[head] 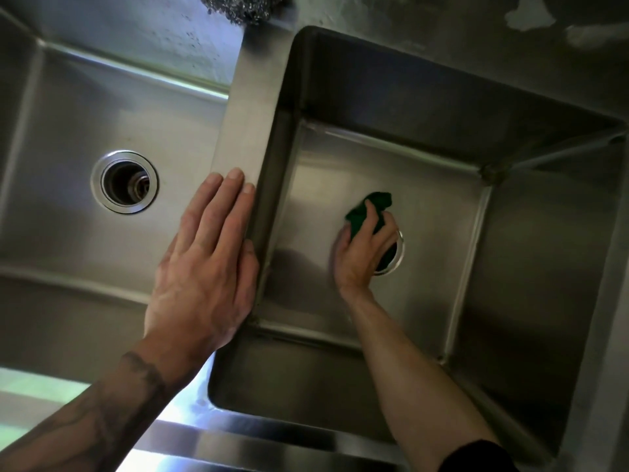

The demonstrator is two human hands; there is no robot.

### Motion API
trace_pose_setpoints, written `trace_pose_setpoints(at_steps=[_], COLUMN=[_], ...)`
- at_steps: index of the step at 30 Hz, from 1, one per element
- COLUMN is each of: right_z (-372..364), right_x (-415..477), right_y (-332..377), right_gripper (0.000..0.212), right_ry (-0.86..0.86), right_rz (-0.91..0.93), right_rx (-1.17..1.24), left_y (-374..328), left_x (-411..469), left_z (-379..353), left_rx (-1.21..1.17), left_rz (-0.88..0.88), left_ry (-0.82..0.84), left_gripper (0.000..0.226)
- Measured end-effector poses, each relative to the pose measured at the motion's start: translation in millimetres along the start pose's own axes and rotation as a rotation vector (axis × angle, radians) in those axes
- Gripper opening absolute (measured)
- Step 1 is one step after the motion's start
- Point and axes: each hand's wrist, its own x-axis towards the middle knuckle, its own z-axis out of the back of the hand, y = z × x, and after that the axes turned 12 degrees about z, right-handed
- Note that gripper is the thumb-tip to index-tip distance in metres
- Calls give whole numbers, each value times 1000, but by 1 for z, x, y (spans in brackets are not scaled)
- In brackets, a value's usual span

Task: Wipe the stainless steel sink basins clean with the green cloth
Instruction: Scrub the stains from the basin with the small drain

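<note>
Two stainless steel basins lie side by side. My right hand [364, 250] is down in the right basin [531, 267], gripping the bunched green cloth [372, 207] against the floor of the basin, just over its drain [394, 257], which the hand mostly hides. My left hand [207, 267] lies flat with straight fingers on the steel divider [248, 124] between the basins. The left basin [68, 114] shows its open round drain [124, 181].
A ball of steel wool [245, 6] sits on the back ledge above the divider. The counter at the back right [510, 35] carries pale smears. The sink's front rim [204, 447] runs along the bottom edge.
</note>
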Motion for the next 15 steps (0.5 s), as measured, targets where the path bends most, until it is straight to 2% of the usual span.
trace_pose_setpoints(at_steps=[2, 6, 9, 12, 15], right_z=[0, 13, 10, -2, -10], right_x=[3, 22, 62, 93, 85], right_y=[3, 8, 34, 38, 28], right_gripper=[51, 52, 54, 50, 56], right_ry=[1, 149, 101, 2, 19], right_rz=[13, 242, 120, 20, -13], right_rx=[17, 195, 382, 249, 72], left_y=[0, 1, 0, -1, 0], left_x=[0, 0, 0, -1, 0], left_z=[0, 0, 0, 0, -1], left_rx=[1, -2, -13, -19, -23], left_rz=[-1, -1, -2, 1, 1], left_ry=[5, 5, 0, -3, 1], left_gripper=[58, 58, 58, 59, 60])
